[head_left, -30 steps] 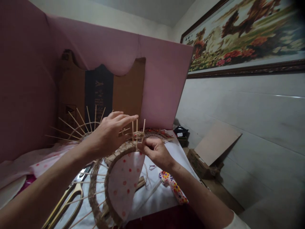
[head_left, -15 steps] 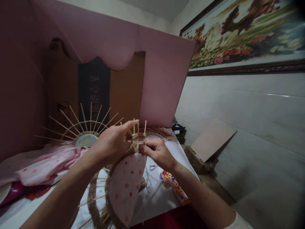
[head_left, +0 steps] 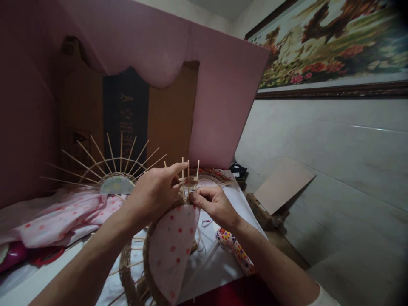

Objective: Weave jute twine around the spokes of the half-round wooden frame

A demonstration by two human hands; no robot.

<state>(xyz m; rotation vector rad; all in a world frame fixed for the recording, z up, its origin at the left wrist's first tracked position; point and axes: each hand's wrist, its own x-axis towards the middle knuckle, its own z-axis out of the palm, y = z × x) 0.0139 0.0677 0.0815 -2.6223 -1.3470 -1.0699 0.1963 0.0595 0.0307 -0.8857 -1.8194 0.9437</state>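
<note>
Your right hand (head_left: 216,206), forearm slanting in from the lower right, pinches the top edge of the woven frame (head_left: 147,259) between thumb and bent fingers, over the bench (head_left: 207,267). Your left hand (head_left: 154,187) arches beside it, index finger stretched to the upright sticks (head_left: 198,170); whether its curled fingers grip anything, I cannot tell. Beyond, the cardboard (head_left: 172,123) carries sideways lettering on its dark band (head_left: 126,110), only a Y legible.

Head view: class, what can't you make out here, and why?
In the head view:
Contact under the left hand: hidden by the hand.
Anything pinched in the right hand: too small, covered by fingers.
Bottom of the woven ring: cut by lower edge.
Cardboard lettering: dim, blurred.
</note>
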